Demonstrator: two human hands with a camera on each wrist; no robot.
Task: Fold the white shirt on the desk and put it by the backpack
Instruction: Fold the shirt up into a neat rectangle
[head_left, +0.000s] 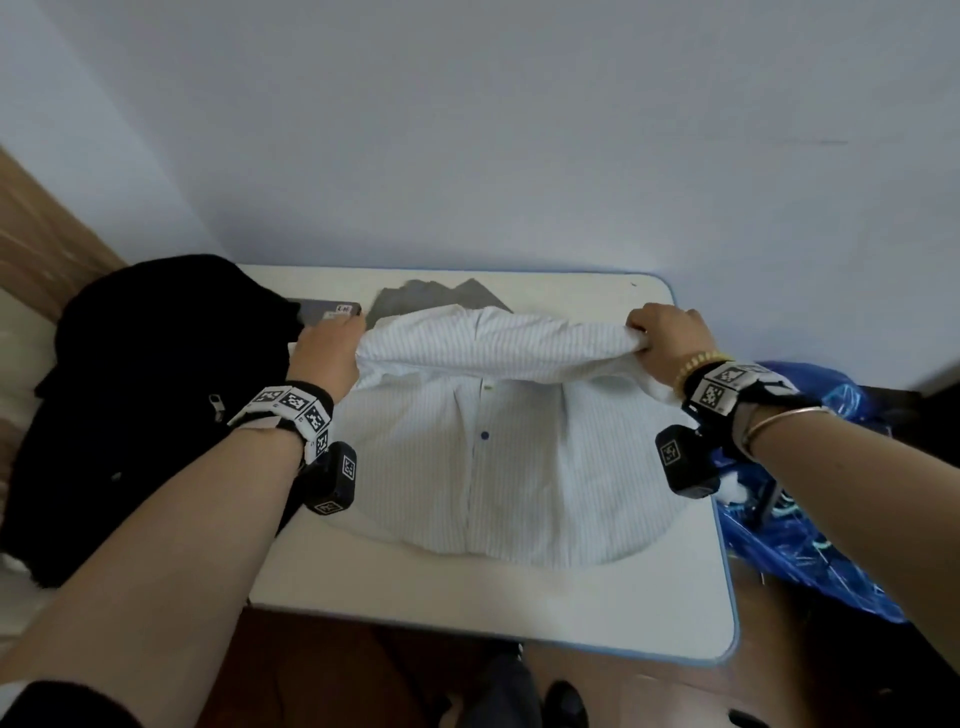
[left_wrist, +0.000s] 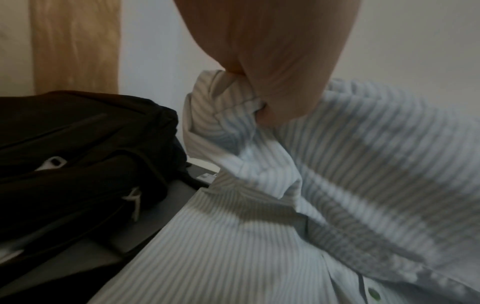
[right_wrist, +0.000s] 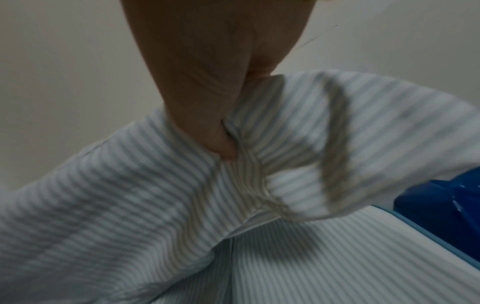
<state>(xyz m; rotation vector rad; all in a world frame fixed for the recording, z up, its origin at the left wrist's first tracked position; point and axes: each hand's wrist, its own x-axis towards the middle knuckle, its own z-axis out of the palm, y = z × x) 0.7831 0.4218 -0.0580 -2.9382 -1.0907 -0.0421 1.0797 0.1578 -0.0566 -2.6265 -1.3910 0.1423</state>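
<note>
Both my hands lift the shirt's far edge off the desk.

The white shirt (head_left: 483, 467) lies mid-desk (head_left: 467, 608), bare tabletop nearest me. My left hand (head_left: 327, 358) and right hand (head_left: 665, 343) each grip bunched cloth. The black backpack (head_left: 135, 395) crowds the left edge, a blue bag (head_left: 810, 545) the right; grey fabric (head_left: 415, 299) lies beyond.

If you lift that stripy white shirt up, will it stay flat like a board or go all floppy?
Probably floppy: between the left hand and right hand the white shirt already sags and bunches. It looks thin, so likely light. It should not roll, but loose parts may droop off the desk.
</note>
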